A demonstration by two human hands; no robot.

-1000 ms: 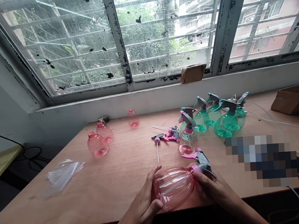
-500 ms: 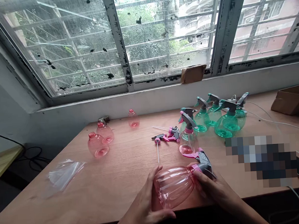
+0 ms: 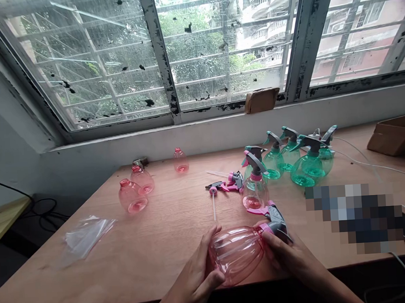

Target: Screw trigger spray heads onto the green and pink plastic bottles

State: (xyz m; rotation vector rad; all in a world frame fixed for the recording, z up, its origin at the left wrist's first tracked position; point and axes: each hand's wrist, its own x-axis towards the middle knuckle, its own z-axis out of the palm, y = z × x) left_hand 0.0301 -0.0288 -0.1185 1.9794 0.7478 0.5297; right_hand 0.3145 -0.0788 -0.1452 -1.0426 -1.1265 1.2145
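Note:
A clear pink spray bottle (image 3: 236, 254) lies on its side in the air at the table's front edge, its base to the left. My left hand (image 3: 196, 270) is wrapped round the base end, thumb pressed on the near side. At the pink collar under the grey-and-pink trigger head (image 3: 277, 222), my right hand (image 3: 287, 251) grips with thumb and fingers. Just beyond stands another pink spray bottle (image 3: 255, 191) with its head fitted. Left of it lie loose trigger heads (image 3: 233, 182) with thin tubes.
Several green spray bottles (image 3: 304, 168) stand at the back right. Headless pink bottles (image 3: 132, 197) are on the left, near clear plastic bags (image 3: 87, 238). A cardboard box (image 3: 393, 135) sits far right, and a blurred patch covers things before it.
My left thumb has moved up onto the bottle's base, closing that hand more firmly round it. The bottle has turned slightly; my right hand stays at the collar.

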